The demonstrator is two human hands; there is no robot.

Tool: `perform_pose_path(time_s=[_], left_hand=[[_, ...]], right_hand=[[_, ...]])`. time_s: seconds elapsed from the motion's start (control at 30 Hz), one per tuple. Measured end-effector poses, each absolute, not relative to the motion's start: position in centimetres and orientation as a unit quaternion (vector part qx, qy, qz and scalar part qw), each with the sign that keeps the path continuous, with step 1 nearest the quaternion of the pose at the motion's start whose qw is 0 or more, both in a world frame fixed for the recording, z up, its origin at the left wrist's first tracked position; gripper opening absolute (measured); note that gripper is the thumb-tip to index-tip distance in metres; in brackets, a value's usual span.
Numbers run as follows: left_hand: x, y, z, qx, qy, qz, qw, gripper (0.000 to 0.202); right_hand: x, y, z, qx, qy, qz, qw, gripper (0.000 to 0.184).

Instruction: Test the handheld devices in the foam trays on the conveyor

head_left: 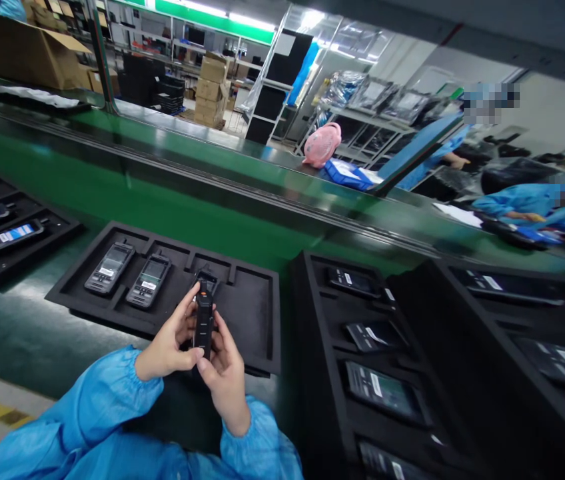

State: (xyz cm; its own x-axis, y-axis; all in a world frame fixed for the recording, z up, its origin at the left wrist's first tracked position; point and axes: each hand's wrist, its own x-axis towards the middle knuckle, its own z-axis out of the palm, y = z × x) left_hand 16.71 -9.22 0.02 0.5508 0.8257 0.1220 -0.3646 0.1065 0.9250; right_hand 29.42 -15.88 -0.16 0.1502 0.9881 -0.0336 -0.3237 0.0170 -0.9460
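Between my two hands is a black handheld radio [204, 323], held up on its narrow side with an orange button near its top. My left hand [175, 339] grips it from the left, thumb low on the edge. My right hand [222, 367] closes round its right side and lower end. Below and behind it lies a black foam tray [257, 320]. Two similar radios with screens and keypads, a left one [110, 268] and a right one [149, 280], sit in its slots. Another radio [208, 280] in the tray is partly hidden behind the held one.
More radios lie in a foam tray [62, 230] at the left. Stacked foam trays [320, 373] with several devices stand at the right, beside another tray [442, 347]. A raised ledge [262, 190] runs behind. Co-workers in blue sleeves [517, 200] sit across the line.
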Motion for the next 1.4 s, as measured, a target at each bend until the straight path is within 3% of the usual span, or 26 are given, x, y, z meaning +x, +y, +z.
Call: perform_pose_path(time_s=[0.3,0.63,0.97,1.4], left_hand=[[16.44,-8.46,-0.14,0.475,0.204,0.410,0.752,0.098],[16.60,-9.00,-0.48,0.498,0.238,0.429,0.715,0.103],[16.74,-8.58,-0.27,0.470,0.242,0.418,0.738,0.094],[16.82,-9.22,-0.35,0.545,0.267,0.430,0.669,0.093]], right_hand=[[29.86,-15.64,0.19,-0.412,-0.331,0.592,0.609,0.073],[29.88,-15.47,0.07,-0.410,-0.333,0.596,0.605,0.077],[29.78,-15.56,-0.15,-0.412,-0.320,0.599,0.608,0.077],[29.33,-15.33,-0.28,-0.414,-0.333,0.588,0.610,0.075]])
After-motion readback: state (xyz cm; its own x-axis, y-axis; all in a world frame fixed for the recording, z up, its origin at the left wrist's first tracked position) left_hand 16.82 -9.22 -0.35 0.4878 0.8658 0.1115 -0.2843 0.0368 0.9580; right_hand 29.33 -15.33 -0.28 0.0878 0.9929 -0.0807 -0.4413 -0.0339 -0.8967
